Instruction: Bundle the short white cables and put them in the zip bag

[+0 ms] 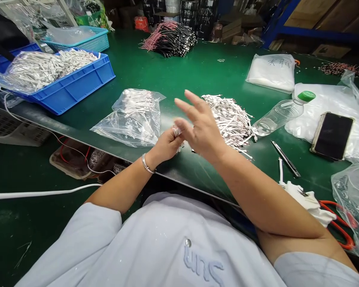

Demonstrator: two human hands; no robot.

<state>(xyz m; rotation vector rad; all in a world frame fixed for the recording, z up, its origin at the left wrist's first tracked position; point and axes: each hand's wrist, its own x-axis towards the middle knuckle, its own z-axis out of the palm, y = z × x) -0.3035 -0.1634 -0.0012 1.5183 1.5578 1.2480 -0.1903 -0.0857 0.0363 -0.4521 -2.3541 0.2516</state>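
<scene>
My left hand (166, 144) is closed around a small bundle of short white cable pieces (176, 132) just above the green table's near edge. My right hand (202, 127) hovers right beside it, fingers stretched out and spread, holding nothing. Behind my right hand lies a loose pile of white cable pieces (231, 118). To the left of my hands sits a clear plastic bag (134, 117) with more white pieces inside. A silver bracelet is on my left wrist.
A blue crate (74, 85) full of white cables stands at the back left. A plastic bottle (279, 113), a phone (332, 135), a pen (285, 158), red-handled scissors (338, 227) and white bags (272, 71) lie at the right. Pink and black cables (170, 38) are piled far back.
</scene>
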